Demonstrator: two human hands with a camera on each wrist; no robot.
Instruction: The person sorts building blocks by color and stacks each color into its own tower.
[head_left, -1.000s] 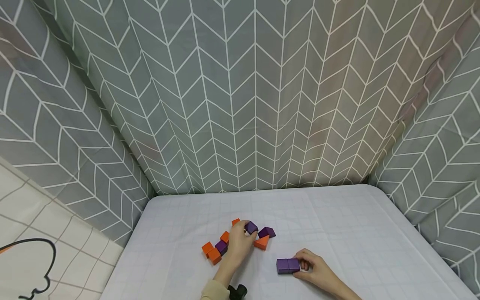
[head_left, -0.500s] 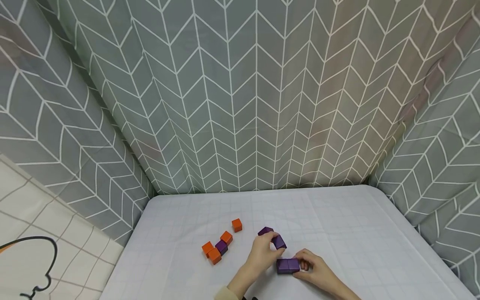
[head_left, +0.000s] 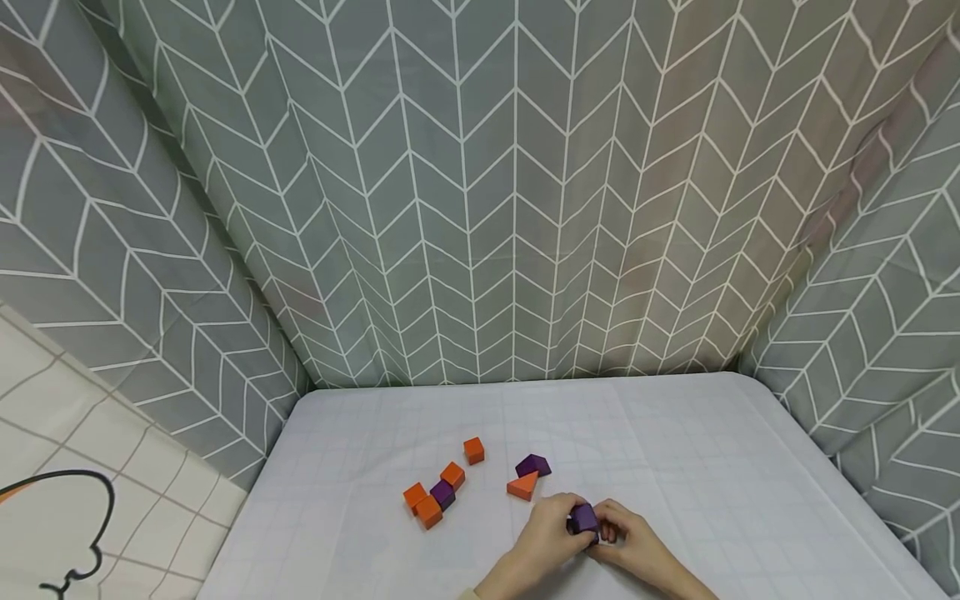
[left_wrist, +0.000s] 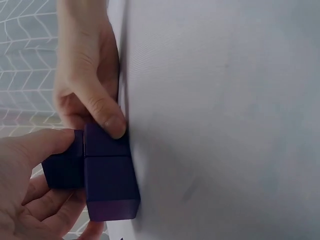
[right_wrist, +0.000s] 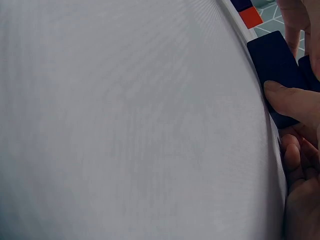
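My left hand (head_left: 546, 533) pinches a purple cube (head_left: 583, 517) between thumb and fingers. In the left wrist view that cube sits right at the top faces of two purple blocks (left_wrist: 111, 180), which stand side by side on the white tabletop. My right hand (head_left: 637, 548) grips the nearer end of this pair, its thumb (right_wrist: 286, 100) pressed to the side in the right wrist view. From the head view, the held cube and my left fingers mostly hide the pair.
Left of the hands lie several orange cubes (head_left: 429, 512) with a purple cube (head_left: 442, 495) among them. One orange cube (head_left: 473, 451) stands apart farther back. An orange triangular block (head_left: 522, 486) lies before a purple angled block (head_left: 533, 465). A patterned curtain (head_left: 513, 250) borders the white table (head_left: 337, 450).
My left hand has carried the purple cube right and toward me, from beside the orange triangular block to over the purple pair. My right hand has stayed at the pair.
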